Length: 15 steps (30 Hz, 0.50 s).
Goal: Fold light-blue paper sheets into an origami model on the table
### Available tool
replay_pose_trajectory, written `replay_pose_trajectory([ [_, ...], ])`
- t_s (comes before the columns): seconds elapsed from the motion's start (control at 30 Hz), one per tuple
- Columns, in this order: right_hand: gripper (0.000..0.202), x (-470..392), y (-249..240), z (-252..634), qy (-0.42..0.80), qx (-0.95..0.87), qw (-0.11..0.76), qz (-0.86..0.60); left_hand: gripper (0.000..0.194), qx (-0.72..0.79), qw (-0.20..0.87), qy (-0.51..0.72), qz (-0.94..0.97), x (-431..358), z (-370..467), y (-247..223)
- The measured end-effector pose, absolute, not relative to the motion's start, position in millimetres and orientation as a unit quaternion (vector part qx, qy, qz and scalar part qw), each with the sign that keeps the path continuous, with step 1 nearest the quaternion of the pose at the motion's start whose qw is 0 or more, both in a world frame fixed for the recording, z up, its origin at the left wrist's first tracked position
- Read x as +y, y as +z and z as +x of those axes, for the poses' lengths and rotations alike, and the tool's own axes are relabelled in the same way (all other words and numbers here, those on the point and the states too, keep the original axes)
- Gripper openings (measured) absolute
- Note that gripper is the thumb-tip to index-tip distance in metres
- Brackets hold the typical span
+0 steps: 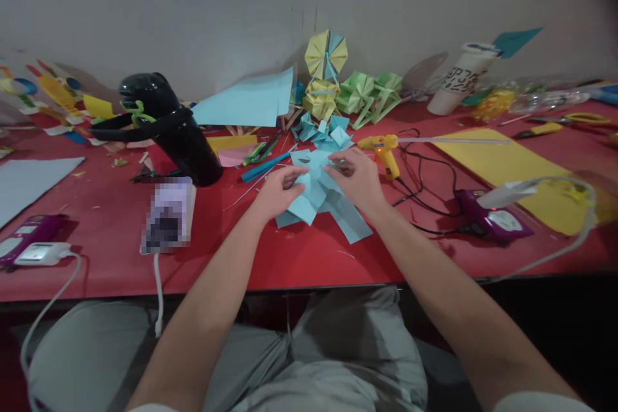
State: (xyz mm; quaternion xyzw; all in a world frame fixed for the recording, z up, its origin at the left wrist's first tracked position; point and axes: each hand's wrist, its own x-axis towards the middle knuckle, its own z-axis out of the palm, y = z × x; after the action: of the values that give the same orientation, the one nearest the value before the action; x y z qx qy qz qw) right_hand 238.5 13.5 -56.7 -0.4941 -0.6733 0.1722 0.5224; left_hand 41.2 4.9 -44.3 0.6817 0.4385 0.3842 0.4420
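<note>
A folded piece of light blue paper (316, 177) is held between my two hands just above the red table. My left hand (280, 192) pinches its left edge, thumb in front and fingers behind. At the upper right edge, my right hand (357, 180) grips the same paper between thumb and fingers. Loose blue paper strips (348, 217) lie under it, partly covered. Behind the hands sits a pile of small folded blue paper pieces (324, 134). A yellow hot glue gun (385, 153) rests close to my right hand, its small light glowing orange.
Yellow and green folded paper ornaments (327, 55) stand by the wall. A black bottle (186, 145) and a phone (168, 215) are on the left. Right are a yellow sheet (512, 170), a purple power strip (499, 219) with cables, and scissors (586, 119).
</note>
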Motion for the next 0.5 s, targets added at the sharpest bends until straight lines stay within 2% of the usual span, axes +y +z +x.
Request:
replay_pose_trajectory([
  [0.23, 0.021, 17.4, -61.4, 239.6, 0.237, -0.66, 0.526, -0.481, 0.036, 0.447, 0.45, 0.386, 0.671, 6.8, 41.2, -46.0],
  [0.5, 0.011, 18.3, -62.7, 242.1, 0.227, -0.673, 0.51, -0.485, 0.033, 0.446, 0.457, 0.389, 0.664, 5.7, 42.4, -44.9],
])
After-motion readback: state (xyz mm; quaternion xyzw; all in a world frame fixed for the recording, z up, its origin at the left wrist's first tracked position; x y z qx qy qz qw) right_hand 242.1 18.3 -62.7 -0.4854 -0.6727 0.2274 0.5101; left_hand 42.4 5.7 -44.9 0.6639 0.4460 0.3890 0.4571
